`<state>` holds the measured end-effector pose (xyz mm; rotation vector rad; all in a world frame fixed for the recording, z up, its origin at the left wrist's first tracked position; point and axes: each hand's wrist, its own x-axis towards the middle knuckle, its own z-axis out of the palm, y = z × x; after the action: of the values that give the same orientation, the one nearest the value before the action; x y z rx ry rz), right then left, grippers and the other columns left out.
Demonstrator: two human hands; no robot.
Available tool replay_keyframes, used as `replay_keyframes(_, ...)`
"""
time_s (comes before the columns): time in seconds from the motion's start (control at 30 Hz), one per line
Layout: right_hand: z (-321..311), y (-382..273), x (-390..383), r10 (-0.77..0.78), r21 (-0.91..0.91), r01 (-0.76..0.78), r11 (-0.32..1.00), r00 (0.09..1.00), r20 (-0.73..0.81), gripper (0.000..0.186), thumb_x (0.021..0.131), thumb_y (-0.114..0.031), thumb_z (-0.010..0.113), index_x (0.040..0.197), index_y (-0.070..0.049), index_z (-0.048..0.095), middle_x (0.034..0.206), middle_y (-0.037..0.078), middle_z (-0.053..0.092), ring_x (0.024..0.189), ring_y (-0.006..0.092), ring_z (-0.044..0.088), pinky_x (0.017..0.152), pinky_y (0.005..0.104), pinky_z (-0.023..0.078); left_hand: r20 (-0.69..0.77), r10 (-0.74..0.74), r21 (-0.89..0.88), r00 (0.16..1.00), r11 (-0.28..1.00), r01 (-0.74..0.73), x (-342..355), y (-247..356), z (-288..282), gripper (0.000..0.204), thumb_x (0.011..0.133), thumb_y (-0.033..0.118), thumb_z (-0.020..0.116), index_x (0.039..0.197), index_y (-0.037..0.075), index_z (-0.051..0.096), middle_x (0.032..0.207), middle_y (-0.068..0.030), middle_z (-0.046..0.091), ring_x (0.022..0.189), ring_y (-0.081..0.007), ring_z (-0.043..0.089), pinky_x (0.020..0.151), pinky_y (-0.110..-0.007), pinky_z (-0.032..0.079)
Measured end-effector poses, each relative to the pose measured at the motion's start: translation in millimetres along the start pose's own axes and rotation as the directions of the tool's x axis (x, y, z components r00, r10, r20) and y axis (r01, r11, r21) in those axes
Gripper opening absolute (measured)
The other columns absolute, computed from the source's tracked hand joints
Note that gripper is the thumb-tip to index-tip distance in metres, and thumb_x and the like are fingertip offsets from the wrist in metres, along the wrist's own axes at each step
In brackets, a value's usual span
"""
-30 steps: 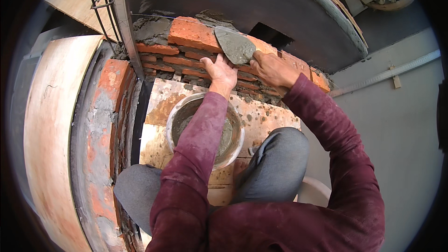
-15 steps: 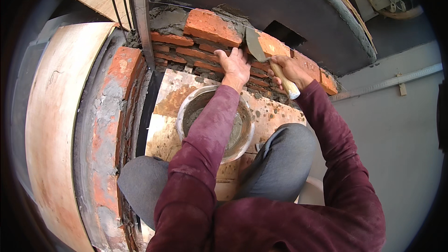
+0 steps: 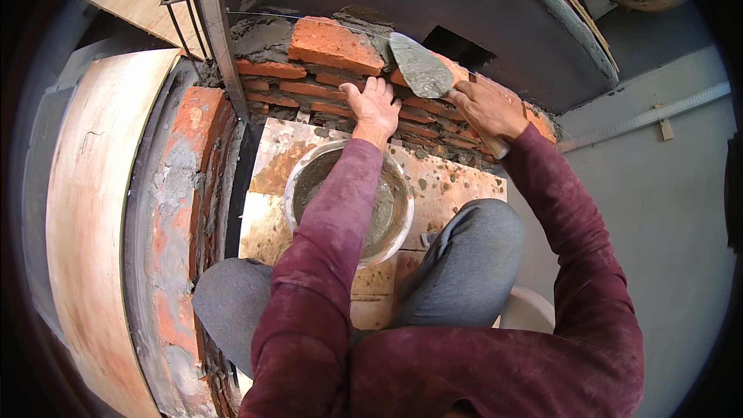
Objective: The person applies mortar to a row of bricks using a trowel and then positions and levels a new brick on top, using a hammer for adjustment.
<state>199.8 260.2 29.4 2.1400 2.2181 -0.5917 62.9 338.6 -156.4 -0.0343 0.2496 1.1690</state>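
My right hand [image 3: 489,112] is wrapped round the wooden handle of a trowel [image 3: 420,66]. Grey mortar shows on the trowel's blade, which lies over the joint between two top-course bricks. To its left, my left hand [image 3: 376,111] is held palm up with fingers apart, its fingertips beside the wall face just under an orange brick [image 3: 334,45]. Nothing lies in that palm. Wet mortar [image 3: 267,39] covers the course left of this brick. Below my left forearm stands a round bucket [image 3: 409,213] with mortar inside, partly hidden by the sleeve.
A taut string [image 3: 309,18] runs along the top course. Upright metal profile [image 3: 219,31] and rebar [image 3: 179,11] stand at the wall's left end. A mortar-spotted board [image 3: 457,186] lies under the bucket. Another brick wall [image 3: 176,209] runs down the left. A dark panel rises behind.
The trowel has turned so that its blade's broad, mortar-smeared face shows. My left hand has drawn slightly down from the brick's edge. The whole view has shifted a little.
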Motion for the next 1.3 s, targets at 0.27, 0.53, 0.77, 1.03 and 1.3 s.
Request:
replay_keyframes(0.27,0,58,-17,-0.117,-0.179,0.125,0.976,0.992,0.054,0.035,0.104,-0.025,0.042,0.102,0.005,0.059,0.093,0.023,0.064,0.089,0.0355,0.065,0.081,0.0448,0.05,-0.292,0.186,0.215,0.938,0.969,-0.125,-2,10,1,0.097,0.094,0.079,0.012,0.16,0.009,0.001,0.169,-0.0115,0.0,0.155,-0.0284,0.003,0.124,-0.045,0.002)
replay_keyframes(0.53,-1,60,12,-0.209,-0.364,0.205,0.909,0.977,0.029,0.04,0.104,-0.028,0.041,0.095,0.008,0.059,0.085,0.027,0.063,0.082,0.0407,0.064,0.077,0.0495,0.05,-0.317,0.069,0.149,0.946,0.989,-0.022,-10,6,16,0.092,0.098,0.072,0.015,0.16,0.005,0.005,0.168,-0.0161,0.006,0.154,-0.033,0.012,0.124,-0.048,0.012)
replay_keyframes(0.77,-19,55,-79,-0.425,-0.451,0.402,0.797,0.904,0.055,0.029,0.091,-0.024,0.066,0.109,-0.003,0.057,0.083,0.02,0.062,0.085,0.0392,0.064,0.074,0.0485,0.049,-0.23,0.399,0.751,0.888,0.653,-0.099,-20,81,0,0.062,0.103,0.052,0.037,0.134,0.002,0.057,0.132,-0.0152,0.06,0.123,-0.0271,0.057,0.106,-0.043,0.037)
replay_keyframes(1.03,82,-26,-27,-0.448,-0.549,0.688,0.475,0.726,0.522,0.025,0.099,-0.025,0.053,0.091,-0.006,0.067,0.069,0.004,0.063,0.06,0.0201,0.062,0.055,0.0376,0.053,-0.753,-0.152,0.303,0.641,-0.944,0.132,-64,124,17,0.078,0.097,0.065,0.043,0.156,0.016,0.032,0.151,-0.0169,0.045,0.12,-0.0355,0.062,0.087,-0.05,0.061)
replay_keyframes(1.3,119,-69,-30,-0.285,-0.378,0.72,0.582,0.616,0.734,0.031,0.088,-0.026,0.059,0.097,0.002,0.069,0.089,0.02,0.071,0.089,0.0346,0.072,0.079,0.0423,0.059,-0.526,-0.309,0.621,0.793,-0.776,0.109,-121,157,-10,0.07,0.104,0.026,0.052,0.16,0.015,0.012,0.106,-0.0212,0.069,0.069,-0.0216,0.073,0.061,-0.03,0.064)
